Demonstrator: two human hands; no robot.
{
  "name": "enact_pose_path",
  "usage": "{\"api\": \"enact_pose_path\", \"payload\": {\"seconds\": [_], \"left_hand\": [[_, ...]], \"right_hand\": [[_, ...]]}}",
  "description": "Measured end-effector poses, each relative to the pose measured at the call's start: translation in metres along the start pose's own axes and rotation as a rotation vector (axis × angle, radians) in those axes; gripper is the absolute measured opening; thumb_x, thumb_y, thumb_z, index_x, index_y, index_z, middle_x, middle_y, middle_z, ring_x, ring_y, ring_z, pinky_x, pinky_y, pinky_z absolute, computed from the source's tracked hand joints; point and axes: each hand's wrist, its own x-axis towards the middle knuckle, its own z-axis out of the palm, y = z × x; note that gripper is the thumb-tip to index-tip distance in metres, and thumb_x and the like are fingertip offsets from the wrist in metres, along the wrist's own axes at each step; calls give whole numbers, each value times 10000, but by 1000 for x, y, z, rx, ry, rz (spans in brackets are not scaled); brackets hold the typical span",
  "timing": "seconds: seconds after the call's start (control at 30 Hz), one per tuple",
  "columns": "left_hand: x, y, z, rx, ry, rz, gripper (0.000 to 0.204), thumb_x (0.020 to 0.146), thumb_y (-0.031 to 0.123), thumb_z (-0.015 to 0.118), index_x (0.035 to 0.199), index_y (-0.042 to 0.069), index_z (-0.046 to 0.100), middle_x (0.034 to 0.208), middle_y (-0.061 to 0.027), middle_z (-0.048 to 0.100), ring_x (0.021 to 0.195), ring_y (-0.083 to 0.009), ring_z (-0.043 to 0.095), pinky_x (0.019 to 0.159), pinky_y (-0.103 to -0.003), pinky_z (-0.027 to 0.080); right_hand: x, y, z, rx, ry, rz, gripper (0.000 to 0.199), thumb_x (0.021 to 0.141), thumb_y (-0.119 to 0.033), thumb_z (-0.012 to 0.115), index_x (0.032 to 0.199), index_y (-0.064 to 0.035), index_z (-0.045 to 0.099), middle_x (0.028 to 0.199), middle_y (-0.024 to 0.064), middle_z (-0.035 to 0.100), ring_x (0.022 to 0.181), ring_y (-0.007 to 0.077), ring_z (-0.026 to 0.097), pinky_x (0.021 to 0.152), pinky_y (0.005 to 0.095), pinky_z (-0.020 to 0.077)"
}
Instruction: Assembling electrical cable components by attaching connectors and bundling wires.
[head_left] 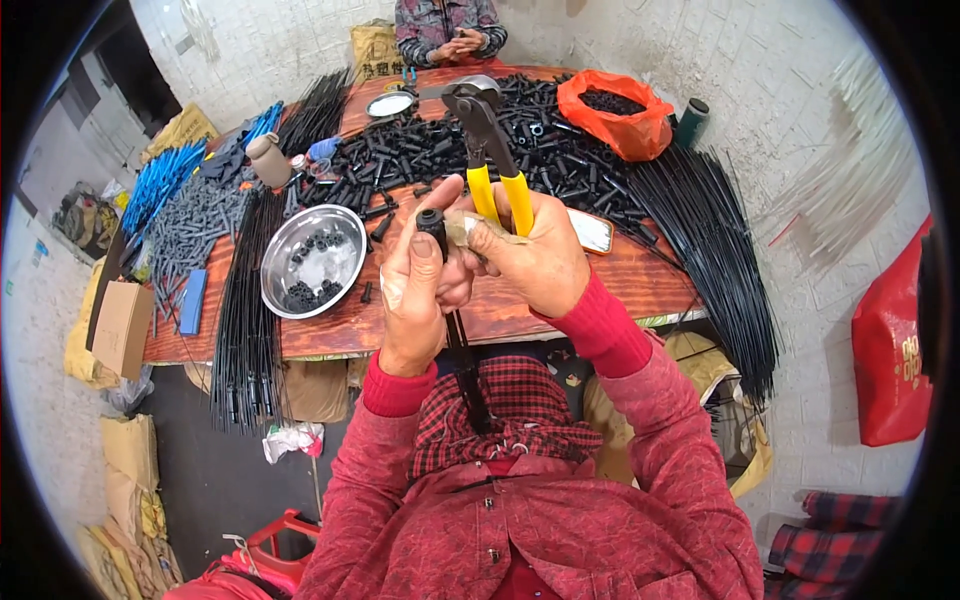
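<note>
Gold-coloured writing is showing on the red bag hanging by the right wall, and dark printed characters are marking the yellowish sack standing behind the far edge of the worktop. Nearer the person's left, the steel bowl is sitting on the reddish-brown wood and holding small black rings in two clusters, with a whitish patch showing between them. The orange plastic bag is standing at the far right and holding a heap of small black pieces; a dark green flask is standing just beside it. A beige bottle is standing beyond the bowl, and a pile of black tubes is covering much of the middle. Bundles of black rods are hanging over the near edge, one at the left and one at the right. In front of the person, above the near edge, the left hand is clamping its thumb and fingers on a black tube, while the right hand, close against it, is wrapping around yellow-handled pliers, whose dark head is pointing away from the person.
</note>
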Motion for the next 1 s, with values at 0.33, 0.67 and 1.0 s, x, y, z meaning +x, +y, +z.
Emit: {"api": "enact_pose_path", "payload": {"seconds": [0.33, 0.67, 1.0], "left_hand": [[2, 2, -5, -98, -26, -43, 674, 1003, 488, 492, 1440, -15, 393, 755, 2, 530, 537, -10, 304, 471, -170, 241], [5, 3, -16, -218, -125, -22, 666, 1018, 472, 464, 1491, 25, 320, 649, 66, 288, 517, -27, 252, 471, -192, 213], [7, -2, -15, -237, -185, -29, 614, 1035, 428, 440, 1474, 15, 322, 639, 73, 264, 507, -35, 230, 460, -199, 206]], "right_hand": [[5, 13, -19, 44, -108, 87, 292, 955, -255, 656, 1125, -17, 654, 772, -1, 644, 626, 39, 541, 538, 174, 405], [-10, -11, -69, -396, -366, 320, 332, 1005, -244, 563, 1262, -33, 566, 957, 28, 612, 784, 78, 572, 659, 219, 507], [-6, -28, -75, -411, -585, 275, 406, 992, -218, 577, 1326, 0, 502, 1081, 84, 488, 933, 171, 635, 826, 308, 530]]}}
